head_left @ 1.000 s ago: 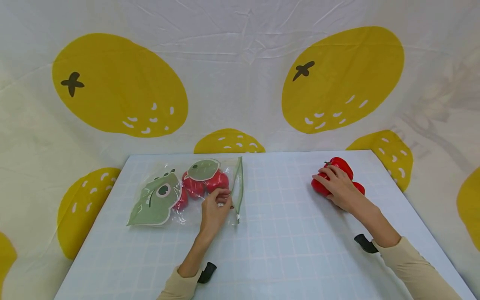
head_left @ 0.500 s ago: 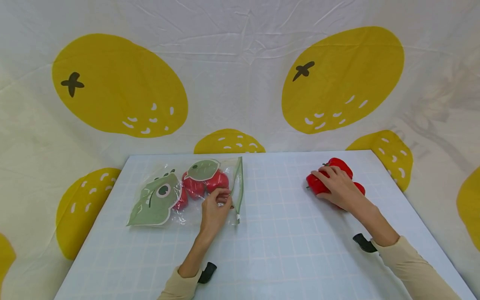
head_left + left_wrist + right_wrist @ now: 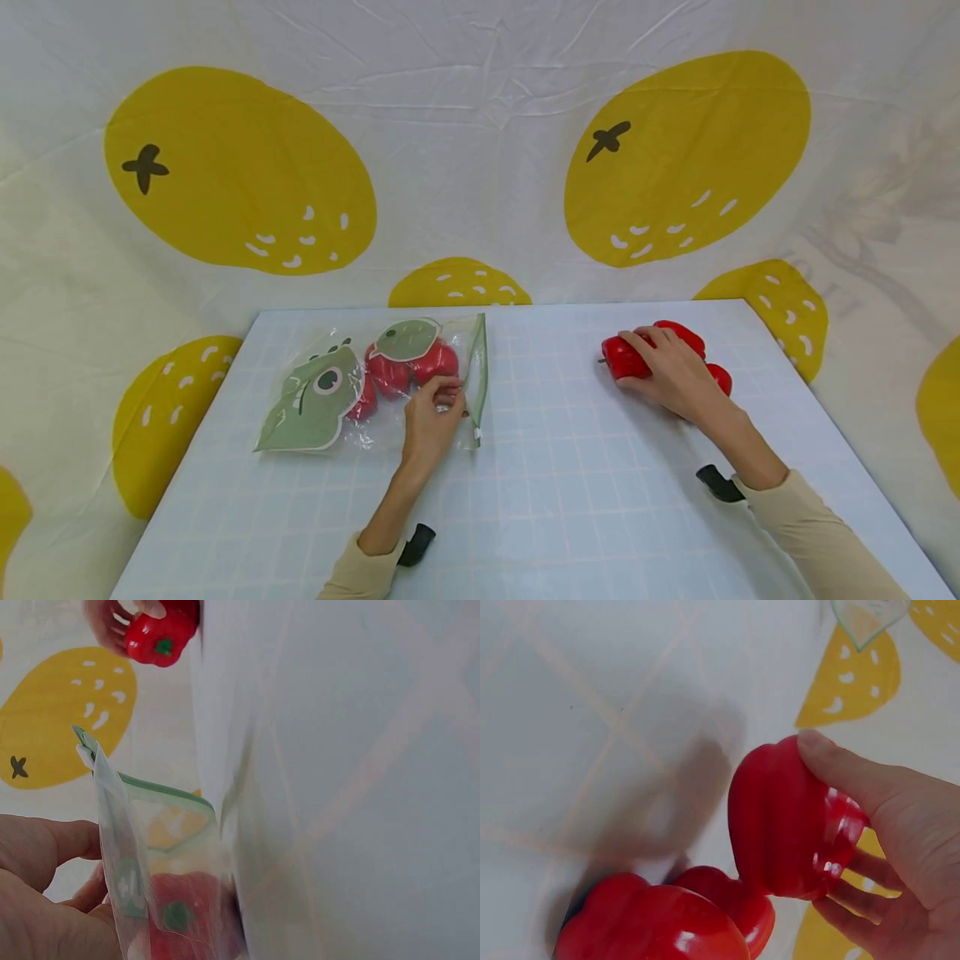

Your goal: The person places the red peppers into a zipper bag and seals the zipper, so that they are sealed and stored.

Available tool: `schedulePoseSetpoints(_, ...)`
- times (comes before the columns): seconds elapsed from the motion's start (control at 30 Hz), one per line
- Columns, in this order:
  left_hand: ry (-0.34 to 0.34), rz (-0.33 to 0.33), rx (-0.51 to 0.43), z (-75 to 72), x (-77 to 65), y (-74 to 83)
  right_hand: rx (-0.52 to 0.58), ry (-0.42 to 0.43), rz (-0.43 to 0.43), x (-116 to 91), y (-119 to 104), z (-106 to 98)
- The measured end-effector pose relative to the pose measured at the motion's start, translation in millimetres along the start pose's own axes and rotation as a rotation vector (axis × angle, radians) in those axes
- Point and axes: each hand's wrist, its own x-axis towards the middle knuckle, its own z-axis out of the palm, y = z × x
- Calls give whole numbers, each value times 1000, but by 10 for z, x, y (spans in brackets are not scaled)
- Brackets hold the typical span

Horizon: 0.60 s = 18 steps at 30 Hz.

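A clear zip bag (image 3: 303,408) with green animal print lies on the left of the table, several red bell peppers (image 3: 390,377) inside. My left hand (image 3: 431,425) pinches its upper layer near the green-edged mouth, which gapes in the left wrist view. On the right, my right hand (image 3: 675,379) grips a red bell pepper (image 3: 780,825), thumb on one side and fingers on the other. Its stem points left in the head view. Two more peppers sit close behind: one red pepper (image 3: 682,335) at the back and another red pepper (image 3: 719,379) by the wrist.
The table (image 3: 540,483) has a pale blue checked cover. Behind it hangs a white cloth (image 3: 465,167) with large yellow fruit prints. A dark strap end sticks out at each cuff.
My right hand has drawn its pepper leftward, away from the other two. The left hand and the bag have stayed in place.
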Motion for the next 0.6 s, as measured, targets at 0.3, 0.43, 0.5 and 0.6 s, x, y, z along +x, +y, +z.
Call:
schedulePoseSetpoints(0.3, 0, 4, 5, -3, 16, -8, 68, 67, 62, 66, -67, 47)
schedulePoseSetpoints(0.43, -2, 6, -3, -6, 23, 11, 100, 114, 87, 114, -103, 82)
schedulePoseSetpoints(0.5, -2, 9, -5, -3, 27, 19, 122, 144, 97, 140, -124, 100)
schedulePoseSetpoints(0.6, -2, 15, -9, 7, 28, 17, 155, 200, 103, 173, -154, 146)
